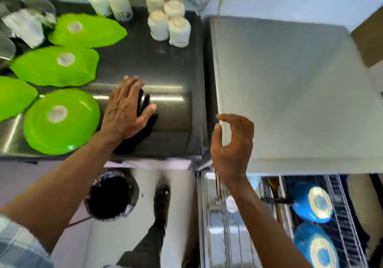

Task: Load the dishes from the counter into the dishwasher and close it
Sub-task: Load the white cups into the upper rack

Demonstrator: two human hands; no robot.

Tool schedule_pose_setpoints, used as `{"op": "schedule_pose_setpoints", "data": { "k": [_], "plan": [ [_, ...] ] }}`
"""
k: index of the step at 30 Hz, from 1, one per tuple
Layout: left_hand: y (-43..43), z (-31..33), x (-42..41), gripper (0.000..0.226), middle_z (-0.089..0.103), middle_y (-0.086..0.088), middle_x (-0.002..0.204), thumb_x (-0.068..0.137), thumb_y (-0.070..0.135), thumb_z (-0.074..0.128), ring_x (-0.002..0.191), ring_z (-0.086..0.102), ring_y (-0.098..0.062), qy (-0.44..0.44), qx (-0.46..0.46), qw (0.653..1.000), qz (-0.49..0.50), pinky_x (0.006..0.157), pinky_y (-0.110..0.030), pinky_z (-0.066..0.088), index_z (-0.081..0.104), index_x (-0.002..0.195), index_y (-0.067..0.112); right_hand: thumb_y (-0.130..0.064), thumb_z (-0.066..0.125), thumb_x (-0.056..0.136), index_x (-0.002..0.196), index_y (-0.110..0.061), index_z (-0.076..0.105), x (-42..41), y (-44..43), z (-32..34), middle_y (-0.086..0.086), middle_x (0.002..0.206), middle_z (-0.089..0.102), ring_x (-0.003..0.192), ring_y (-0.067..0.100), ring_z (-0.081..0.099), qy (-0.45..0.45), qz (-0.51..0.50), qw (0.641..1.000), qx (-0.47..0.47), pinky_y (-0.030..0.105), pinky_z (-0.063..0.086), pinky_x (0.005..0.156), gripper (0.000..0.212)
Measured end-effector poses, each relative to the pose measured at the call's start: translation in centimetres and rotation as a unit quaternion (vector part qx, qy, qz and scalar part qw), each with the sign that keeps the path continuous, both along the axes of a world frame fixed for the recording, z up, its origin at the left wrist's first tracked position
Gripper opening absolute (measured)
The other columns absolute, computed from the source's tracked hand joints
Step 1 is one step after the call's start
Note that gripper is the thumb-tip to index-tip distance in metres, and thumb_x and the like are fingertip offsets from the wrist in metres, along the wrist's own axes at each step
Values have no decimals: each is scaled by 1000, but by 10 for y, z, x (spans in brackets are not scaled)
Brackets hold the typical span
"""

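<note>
Lower right of the frame, nearest you: the open dishwasher rack (pixel 345 228) already holds two blue dishes (pixel 313 203) standing on edge. Push a plate in carelessly and it can knock against them.

Lower centre, a black-lined bin (pixel 112 197) stands on the floor below the bench's front edge.

Right of centre, your right hand (pixel 232 143) hangs in the air with its fingers loosely curled, holding nothing, beside the left edge of the grey dishwasher (pixel 290 91).

Left of centre, your left hand (pixel 126 112) is flat with straight fingers over the steel bench (pixel 165 64), holding nothing. Whether it touches the steel is unclear.

Just left of it lies a green plate (pixel 62 120), close to the front edge. It looks glossy, so a one-handed lift may slip and drop it to the floor.

Farther back more green plates (pixel 56 65) overlap; dragging one may shift another.

Upper centre, white cups (pixel 167 20) stand crowded together and could topple if bumped.
</note>
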State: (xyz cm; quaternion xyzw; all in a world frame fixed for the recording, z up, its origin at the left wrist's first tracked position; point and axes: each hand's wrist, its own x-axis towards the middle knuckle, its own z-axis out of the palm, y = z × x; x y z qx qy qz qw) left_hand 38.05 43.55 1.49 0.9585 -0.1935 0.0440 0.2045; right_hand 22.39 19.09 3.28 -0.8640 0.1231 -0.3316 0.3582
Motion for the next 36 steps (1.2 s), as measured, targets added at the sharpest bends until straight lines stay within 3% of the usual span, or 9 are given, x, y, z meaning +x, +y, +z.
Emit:
{"op": "schedule_pose_setpoints", "data": {
  "k": [3, 7, 12, 18, 21, 26, 28, 31, 36],
  "plan": [
    [9, -7, 44, 83, 38, -16, 164, 91, 65, 46, 156, 29, -33, 18, 37, 999, -10, 126, -51, 26, 45, 153, 9, -8, 66, 88, 106, -14, 70, 102, 11, 25, 2, 105, 66, 103, 23, 59, 51, 41, 998, -15, 13, 37, 93, 19],
    [10, -21, 66, 90, 23, -10, 172, 91, 73, 33, 161, 16, -29, 19, 83, 996, -21, 130, -50, 15, 33, 161, 16, -20, 67, 87, 119, -14, 65, 225, 21, 38, 8, 116, 62, 110, 28, 57, 100, 93, 987, -84, 39, 48, 96, 32],
    [11, -25, 70, 87, 20, -7, 173, 92, 72, 40, 162, 12, -27, 10, 82, 996, -13, 129, -53, 16, 31, 161, 20, -47, 70, 79, 144, -27, 42, 339, 19, 25, 4, 141, 52, 133, 25, 50, 224, 79, 966, -98, 43, 50, 105, 73],
    [13, -28, 73, 87, 19, -6, 174, 92, 73, 42, 163, 8, -24, 2, 75, 997, -8, 129, -52, 16, 33, 161, 21, -27, 77, 83, 139, -32, 39, 349, 15, -10, 6, 138, 45, 129, 26, 50, 194, 44, 978, -58, 34, 47, 100, 68],
    [13, -27, 74, 85, 22, -6, 173, 92, 75, 41, 162, 11, -24, 8, 65, 998, -10, 129, -53, 16, 38, 159, 22, -29, 83, 79, 137, -34, 41, 326, 14, -3, 2, 134, 46, 122, 19, 53, 143, 6, 990, -13, 29, 53, 92, 72],
    [14, -17, 68, 75, 34, -11, 168, 94, 66, 47, 160, 22, -28, -30, 35, 996, -76, 128, -54, 21, 50, 150, 18, -47, 87, 70, 138, -34, 43, 225, 9, 23, -12, 127, 47, 104, -1, 54, 91, -45, 990, 100, 0, 47, 73, 82],
    [6, -12, 56, 69, 36, -13, 166, 95, 61, 50, 159, 23, -30, -51, 23, 991, -124, 128, -54, 20, 54, 146, 15, -46, 89, 69, 133, -28, 50, 165, 1, 32, -9, 128, 54, 109, 0, 58, 85, -55, 987, 127, 6, 51, 82, 77],
    [-28, -5, 20, 69, 29, -11, 169, 97, 62, 49, 161, 16, -29, -45, 10, 978, -203, 129, -54, 16, 50, 149, 16, -40, 90, 69, 123, -21, 55, 70, -9, 38, -2, 118, 61, 107, 16, 63, 72, -77, 981, 164, 32, 56, 88, 68],
    [-101, -9, -51, 88, 14, -8, 175, 95, 74, 40, 163, 3, -26, 0, 59, 956, -286, 129, -58, 12, 30, 163, 19, -59, 86, 65, 115, -34, 52, -89, -18, 23, -8, 107, 61, 95, 17, 64, 95, -153, 965, 190, 31, 55, 77, 65]
  ]
}}
